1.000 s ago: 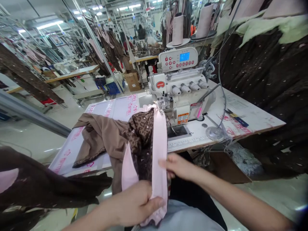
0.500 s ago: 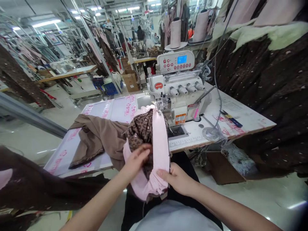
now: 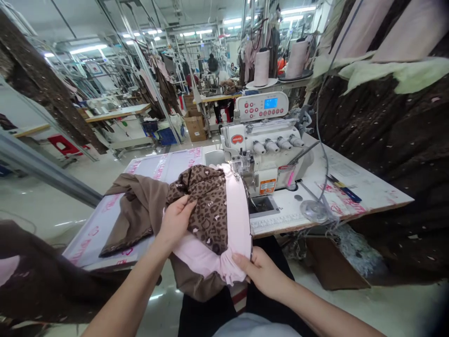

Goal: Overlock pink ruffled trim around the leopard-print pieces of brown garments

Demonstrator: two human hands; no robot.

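Note:
A brown leopard-print garment (image 3: 206,206) with a pale pink band (image 3: 238,220) lies on the sewing table (image 3: 351,196), its far end under the presser foot of a white overlock machine (image 3: 266,145). My left hand (image 3: 175,220) rests on the leopard fabric, fingers curled over its left edge. At the table's near edge my right hand (image 3: 257,271) pinches the gathered end of the pink band. A plain brown part of the cloth (image 3: 140,210) spreads to the left.
Dark brown fabric hangs along the right side (image 3: 386,131) and lies heaped at lower left (image 3: 42,276). Thread cones (image 3: 261,68) stand behind the machine. Scissors (image 3: 343,187) lie on the table's right part. Other tables, boxes and people show far back.
My left hand moved up and left onto the leopard fabric, spreading it flat. The right hand stayed pinching the pink band's end, which now lies lower at the table edge.

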